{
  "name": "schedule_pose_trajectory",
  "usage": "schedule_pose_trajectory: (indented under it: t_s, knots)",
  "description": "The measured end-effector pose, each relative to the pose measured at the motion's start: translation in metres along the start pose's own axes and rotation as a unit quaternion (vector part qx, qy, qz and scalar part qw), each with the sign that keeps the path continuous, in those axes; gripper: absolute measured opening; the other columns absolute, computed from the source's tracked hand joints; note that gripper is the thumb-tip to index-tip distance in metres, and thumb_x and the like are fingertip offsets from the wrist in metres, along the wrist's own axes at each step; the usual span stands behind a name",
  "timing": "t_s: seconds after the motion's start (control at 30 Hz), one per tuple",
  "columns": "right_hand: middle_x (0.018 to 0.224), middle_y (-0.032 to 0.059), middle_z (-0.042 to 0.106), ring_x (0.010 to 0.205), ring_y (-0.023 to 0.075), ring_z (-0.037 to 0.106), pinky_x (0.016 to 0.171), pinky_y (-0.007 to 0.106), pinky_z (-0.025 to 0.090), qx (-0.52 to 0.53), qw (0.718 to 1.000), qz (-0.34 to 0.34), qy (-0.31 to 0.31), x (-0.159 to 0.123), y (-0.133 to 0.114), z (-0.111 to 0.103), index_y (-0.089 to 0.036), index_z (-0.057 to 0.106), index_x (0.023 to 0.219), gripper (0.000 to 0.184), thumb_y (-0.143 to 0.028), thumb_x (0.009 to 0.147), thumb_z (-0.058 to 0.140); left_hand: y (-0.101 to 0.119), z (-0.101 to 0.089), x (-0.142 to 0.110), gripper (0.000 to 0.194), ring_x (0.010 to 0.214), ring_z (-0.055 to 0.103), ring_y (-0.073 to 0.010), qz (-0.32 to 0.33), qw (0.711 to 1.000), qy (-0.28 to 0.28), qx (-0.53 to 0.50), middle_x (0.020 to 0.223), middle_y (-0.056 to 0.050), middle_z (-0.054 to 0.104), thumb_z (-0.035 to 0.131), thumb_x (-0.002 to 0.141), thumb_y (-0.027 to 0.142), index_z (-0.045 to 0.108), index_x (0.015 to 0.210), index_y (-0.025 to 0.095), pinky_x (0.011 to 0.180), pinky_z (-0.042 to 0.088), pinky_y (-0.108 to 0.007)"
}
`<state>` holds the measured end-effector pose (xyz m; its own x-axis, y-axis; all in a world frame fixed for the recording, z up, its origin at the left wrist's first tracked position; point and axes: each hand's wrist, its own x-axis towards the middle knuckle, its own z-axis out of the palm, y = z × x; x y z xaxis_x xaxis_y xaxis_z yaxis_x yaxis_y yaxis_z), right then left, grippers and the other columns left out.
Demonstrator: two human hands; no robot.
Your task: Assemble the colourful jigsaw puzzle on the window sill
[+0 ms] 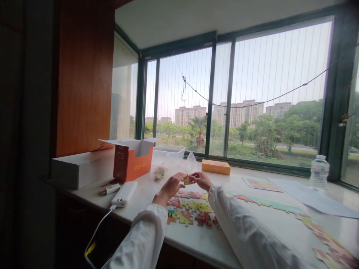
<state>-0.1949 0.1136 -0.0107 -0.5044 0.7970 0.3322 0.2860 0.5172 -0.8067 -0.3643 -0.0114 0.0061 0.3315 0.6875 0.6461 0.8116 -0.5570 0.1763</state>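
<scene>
My left hand (170, 187) and my right hand (202, 180) meet above the white counter, their fingertips pinched on a small yellow-green puzzle piece (187, 181). Fingers partly cover it, so I cannot tell whether it is one piece or two joined. Loose puzzle pieces (186, 218) in yellow, green, brown, red and pink lie below and between my forearms. To the right, a joined strip of puzzle border (269, 204) runs along the counter and bends toward the near right corner, where more joined pieces (333, 246) lie.
Beyond my hands are a bag of pieces (159, 173), a clear plastic tub (169, 151) and a yellow box (215, 167). At left stand an orange box (133, 162), a white box (81, 169) and a cabled power bank (125, 194). A picture card (261, 184), paper sheet (311, 196) and bottle (319, 172) are right.
</scene>
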Motion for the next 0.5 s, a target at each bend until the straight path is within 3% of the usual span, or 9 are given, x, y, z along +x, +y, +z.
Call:
schedule_pose_trajectory:
  t_s: [0.13, 0.23, 0.37, 0.5]
  knots:
    - [0.081, 0.0061, 0.075, 0.072, 0.0159, 0.066, 0.069, 0.027, 0.049, -0.042, 0.999, -0.026, -0.006, -0.018, -0.008, -0.023, -0.014, 0.071, 0.097, 0.027, -0.036, 0.085, 0.062, 0.004, 0.0, -0.003, 0.06, 0.114, 0.062, -0.0249, 0.025, 0.998, -0.007, 0.052, 0.126, -0.004, 0.059, 0.055, 0.08, 0.001, 0.05, 0.133, 0.03, 0.097, 0.053, -0.035]
    - [0.082, 0.0057, 0.076, 0.076, 0.0167, 0.067, 0.071, 0.027, 0.047, -0.114, 0.992, -0.048, -0.004, -0.043, -0.017, -0.06, -0.016, 0.069, 0.1, 0.023, -0.031, 0.087, 0.059, -0.004, -0.003, -0.004, 0.062, 0.119, 0.059, -0.0261, 0.005, 0.996, 0.008, 0.093, 0.13, -0.004, 0.058, 0.054, 0.081, 0.004, 0.048, 0.136, 0.032, 0.099, 0.051, -0.039]
    - [0.085, 0.0031, 0.076, 0.077, 0.0175, 0.067, 0.078, 0.031, 0.043, -0.281, 0.953, -0.106, 0.031, -0.097, -0.017, -0.137, -0.022, 0.07, 0.099, 0.02, -0.034, 0.087, 0.058, -0.017, -0.009, -0.003, 0.058, 0.122, 0.058, -0.0248, -0.061, 0.988, 0.024, 0.14, 0.132, -0.006, 0.06, 0.05, 0.081, 0.006, 0.051, 0.135, 0.027, 0.102, 0.049, -0.042]
    - [0.08, 0.004, 0.074, 0.081, 0.0186, 0.067, 0.089, 0.035, 0.035, -0.42, 0.897, -0.115, 0.075, -0.163, 0.016, -0.228, -0.022, 0.071, 0.092, 0.02, -0.034, 0.091, 0.054, -0.023, -0.012, 0.0, 0.046, 0.115, 0.062, -0.0261, -0.073, 0.98, 0.02, 0.186, 0.131, -0.005, 0.061, 0.049, 0.082, 0.013, 0.062, 0.123, 0.028, 0.099, 0.05, -0.044]
